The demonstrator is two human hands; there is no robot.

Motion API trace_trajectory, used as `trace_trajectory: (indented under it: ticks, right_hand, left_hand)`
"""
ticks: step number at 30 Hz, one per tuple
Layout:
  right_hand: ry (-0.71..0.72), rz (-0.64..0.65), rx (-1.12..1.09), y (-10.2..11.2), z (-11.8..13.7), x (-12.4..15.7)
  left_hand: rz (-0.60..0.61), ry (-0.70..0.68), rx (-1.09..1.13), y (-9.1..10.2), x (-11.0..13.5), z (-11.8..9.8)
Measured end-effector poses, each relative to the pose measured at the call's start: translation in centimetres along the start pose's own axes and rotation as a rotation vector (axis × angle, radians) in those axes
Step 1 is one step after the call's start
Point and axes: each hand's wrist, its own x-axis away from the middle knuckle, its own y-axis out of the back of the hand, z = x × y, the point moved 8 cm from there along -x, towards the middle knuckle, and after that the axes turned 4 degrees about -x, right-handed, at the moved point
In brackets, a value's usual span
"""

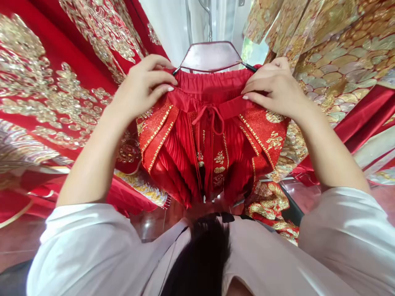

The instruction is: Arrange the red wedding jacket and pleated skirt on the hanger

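Observation:
A red pleated skirt (182, 152) with gold embroidery and beaded trim hangs in front of me from a metal hanger (211, 42). Its gathered waistband stretches between my hands, and a thin red cord is tied in a bow at the front. My left hand (151, 80) pinches the waistband at the left end, by the hanger's dark clip. At the other end, my right hand (268, 86) closes on the waistband beside the right clip (249, 66). Some fingertips of both hands are hidden behind the cloth.
Red garments with gold sequins (68, 86) hang close on the left. A gold scale-patterned garment (342, 61) hangs on the right. Red and gold cloth (268, 201) sits low, near the shiny reddish floor (179, 222). Behind the hanger are pale panels and metal rods.

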Motion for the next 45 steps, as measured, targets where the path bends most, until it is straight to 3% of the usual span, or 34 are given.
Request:
trace_trajectory:
  ticks: [4,10,12,15,17,20,22,24,29,32,34,36,38,41,43,45]
  right_hand:
    - [-0.024,-0.278,0.022,2.0,-0.5,1.2]
    - [-0.275,-0.304,-0.108,1.9,-3.5,1.2]
    - [-0.374,-0.348,-0.224,2.1,-5.2,0.3]
    - [-0.508,-0.281,-0.424,1.2,-7.1,-0.9]
    - [-0.551,-0.326,-0.365,1.6,-7.0,-0.6]
    - [-0.577,-0.435,-0.015,2.6,-4.9,2.0]
    - [-0.601,-0.361,0.116,1.9,-3.9,3.9]
    - [-0.565,-0.304,0.109,0.9,-3.7,5.2]
    - [-0.375,-0.354,-0.305,0.2,-7.0,5.0]
    - [-0.506,-0.317,-0.615,-0.9,-10.9,4.4]
    - [-0.600,-0.258,-0.756,-1.7,-12.0,4.1]
    - [-0.602,-0.268,-0.765,-1.3,-11.5,3.7]
    - [-0.515,-0.329,-0.642,0.2,-9.5,3.1]
    - [-0.333,-0.317,-0.344,1.8,-5.3,2.2]
    - [-0.282,-0.287,-0.238,2.0,-4.0,1.8]
    - [-0.288,-0.256,-0.321,1.6,-4.3,1.4]
  left_hand:
    - [-0.080,0.210,0.057,-0.7,0.3,1.6]
    - [-0.181,0.362,0.169,-0.9,0.0,3.7]
    - [-0.098,0.469,0.295,-1.7,-0.6,5.2]
    - [0.152,0.584,0.494,-3.5,-0.8,6.2]
    - [0.191,0.571,0.529,-3.5,-0.4,5.9]
    - [0.099,0.457,0.445,-2.5,0.8,5.1]
    - [0.008,0.433,0.370,-2.4,2.1,5.0]
    - [-0.118,0.476,0.251,-2.5,3.4,5.2]
    - [-0.424,0.499,-0.020,-3.4,5.9,3.2]
    - [-0.466,0.496,-0.027,-3.8,6.6,2.3]
    - [-0.426,0.522,-0.029,-3.5,6.4,2.6]
    - [-0.337,0.572,-0.034,-2.9,5.7,3.3]
    - [-0.265,0.591,-0.042,-1.9,4.6,3.8]
    - [-0.226,0.448,-0.011,-1.0,2.4,2.6]
    - [-0.212,0.423,-0.003,-1.3,1.5,2.0]
    - [-0.218,0.511,-0.036,-2.0,1.6,2.2]
